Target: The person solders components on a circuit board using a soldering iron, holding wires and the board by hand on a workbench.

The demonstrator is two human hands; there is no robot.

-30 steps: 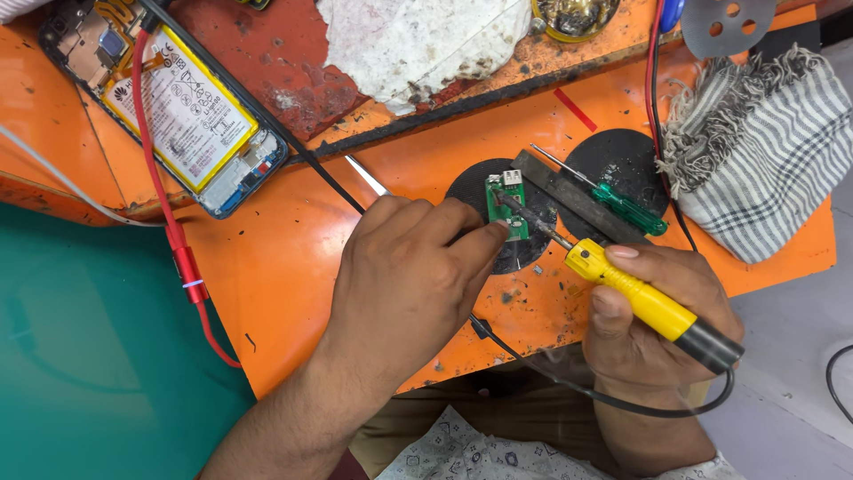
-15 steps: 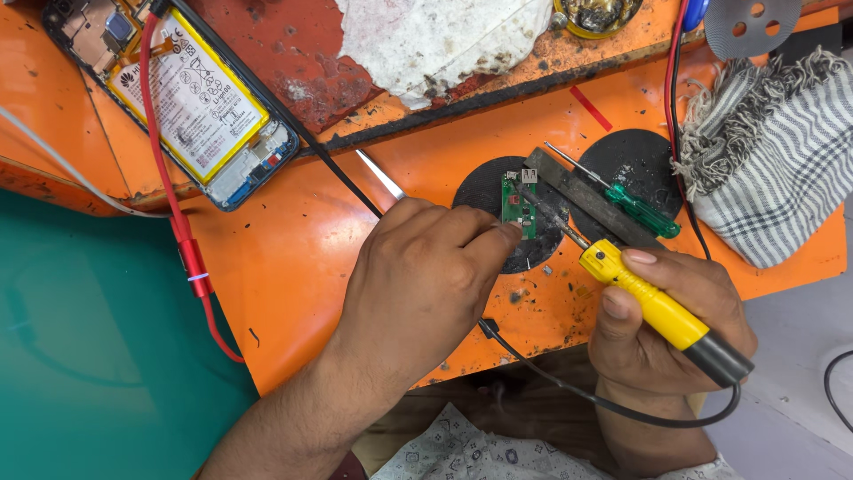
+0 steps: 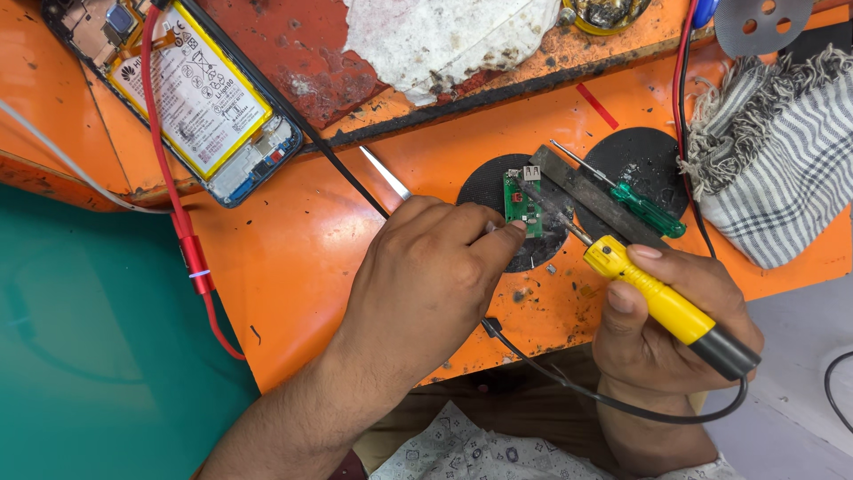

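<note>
Left hand (image 3: 426, 284) pinches tweezers (image 3: 386, 173) onto green circuit board (image 3: 522, 203), on black round pad (image 3: 484, 191) at 12 o'clock of hand. Right hand (image 3: 666, 329) grips yellow soldering iron (image 3: 662, 302), tip at board.

A small green circuit board (image 3: 522, 204) lies just right of the frame's centre, flat on a round black pad (image 3: 498, 191) on an orange work surface. It is a narrow rectangle standing roughly upright in the picture, with a silver metal connector at its upper end and tiny components along its face.

A soldering iron (image 3: 662, 302) with a yellow handle and black rear grip slants from the lower right up toward the board. Its thin metal tip meets the board's right edge. A black cord trails from its rear, curving along the bottom of the frame.
</note>
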